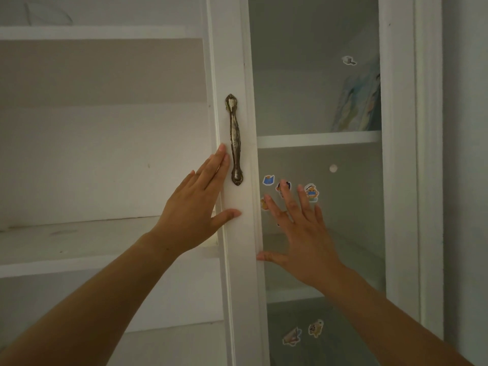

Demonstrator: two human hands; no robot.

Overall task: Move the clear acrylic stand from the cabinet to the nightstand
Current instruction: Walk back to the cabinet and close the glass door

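Pressing flat on the door (pixel 240 247): left hand (pixel 195 204) just left of the handle (pixel 235 140), fingers (pixel 220 161) together; right hand (pixel 298 233) right of it, fingers spread on glass (pixel 343 207). Stand not discernible, so nearer hand undetermined.

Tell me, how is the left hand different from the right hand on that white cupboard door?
The left hand rests on the white door frame beside the ornate bronze metal handle, fingers together; the right hand lies over the glass pane, fingers spread. The left hand reaches higher than the right hand. Both are open and flat, holding nothing.
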